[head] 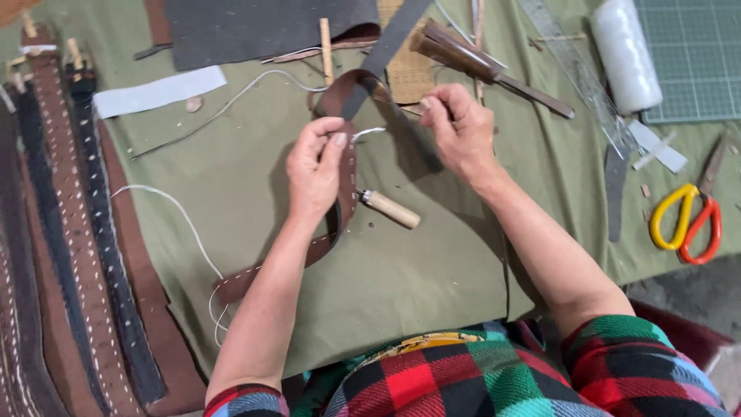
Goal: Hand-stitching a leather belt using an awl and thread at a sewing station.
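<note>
My left hand [315,166] pinches the stitched edge of a brown leather strap [345,193] that curves up from the green cloth and loops over at the top. My right hand [457,127] is closed on the far part of the same strap and on white thread [369,132] that runs between the two hands. A wooden-handled awl [390,208] lies on the cloth just below the hands, beside the strap. More white thread [181,220] trails off to the left and down by the strap's lower end.
Several stitched leather belts [73,224] lie along the left. Dark leather sheet [262,27], a knife [494,66], metal ruler [579,77], white thread spool [625,54], green cutting mat [695,54] and yellow-and-red scissors [687,224] lie at the back and right.
</note>
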